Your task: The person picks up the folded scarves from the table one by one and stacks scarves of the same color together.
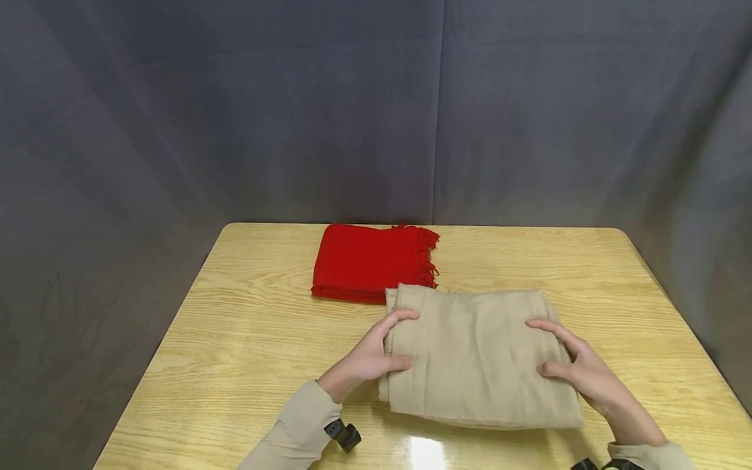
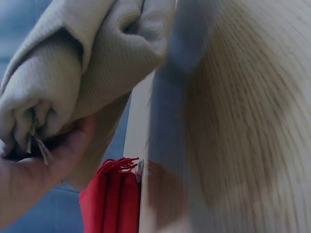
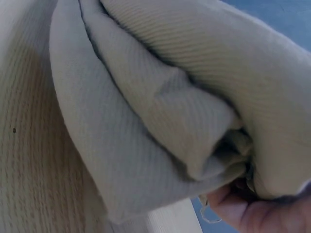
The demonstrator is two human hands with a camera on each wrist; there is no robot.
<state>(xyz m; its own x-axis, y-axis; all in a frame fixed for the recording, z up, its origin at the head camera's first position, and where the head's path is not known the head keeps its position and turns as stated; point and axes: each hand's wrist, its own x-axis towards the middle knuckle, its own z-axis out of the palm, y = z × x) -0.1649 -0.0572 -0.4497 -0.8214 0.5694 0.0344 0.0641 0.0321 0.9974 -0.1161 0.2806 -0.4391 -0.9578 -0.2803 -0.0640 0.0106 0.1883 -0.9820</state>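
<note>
A folded beige cloth (image 1: 470,359), with loose threads showing at one end in the left wrist view, is held a little above the table between both hands. My left hand (image 1: 373,352) grips its left edge, thumb and a finger on top and the other fingers hidden. On the opposite side, my right hand (image 1: 587,372) holds the right edge the same way. The wrist views show thick layered folds at both ends of the beige cloth (image 3: 146,107). Behind it and to the left, a folded red scarf (image 1: 367,261) lies flat, its fringe pointing right.
A light wood-grain table (image 1: 235,346) with rounded far corners spreads under everything. Grey cloth curtains (image 1: 329,117) hang behind it and along both sides. A dark strap with a small device (image 1: 343,434) sits on the left wrist.
</note>
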